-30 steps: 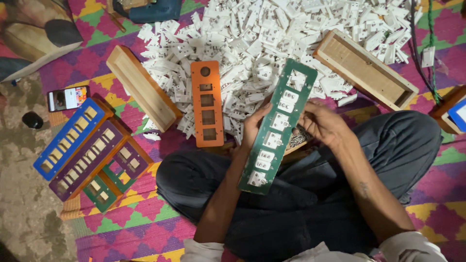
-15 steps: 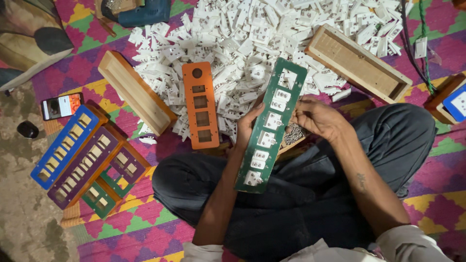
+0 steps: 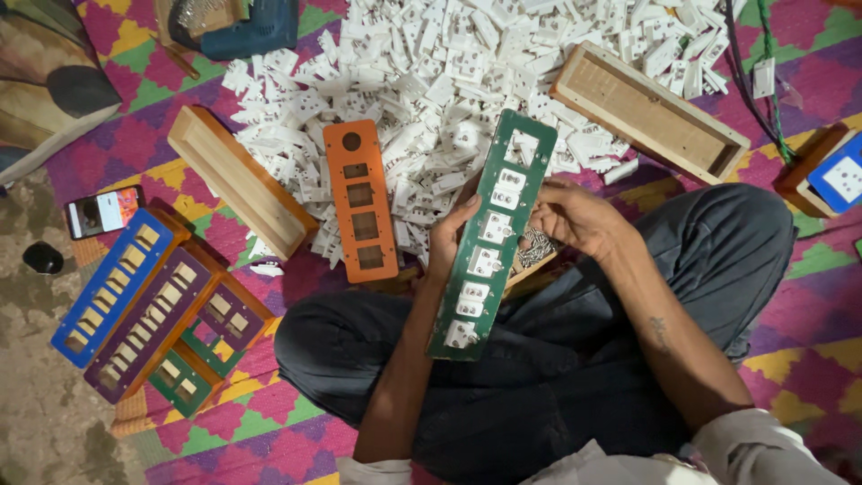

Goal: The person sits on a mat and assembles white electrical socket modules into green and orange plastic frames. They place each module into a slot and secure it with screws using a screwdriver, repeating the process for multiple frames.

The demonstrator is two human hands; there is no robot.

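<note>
Two bare hands support a long green panel (image 3: 490, 235) at frame centre, tilted diagonally above the seated person's crossed legs. The left hand (image 3: 446, 241) grips the panel's left edge, thumb on the front face, remaining fingers hidden behind. The right hand (image 3: 575, 216) touches the right edge near the upper end, fingers curled together against the panel. White socket modules occupy five of the panel's cutouts; the top cutout is vacant. An orange panel (image 3: 362, 201) lies just left of it on the patterned mat (image 3: 790, 350). A heap of white sockets (image 3: 431, 63) fills the upper centre. A wooden box (image 3: 648, 110) lies upper right; blue, purple and green panels (image 3: 148, 310) are stacked lower left.
</note>
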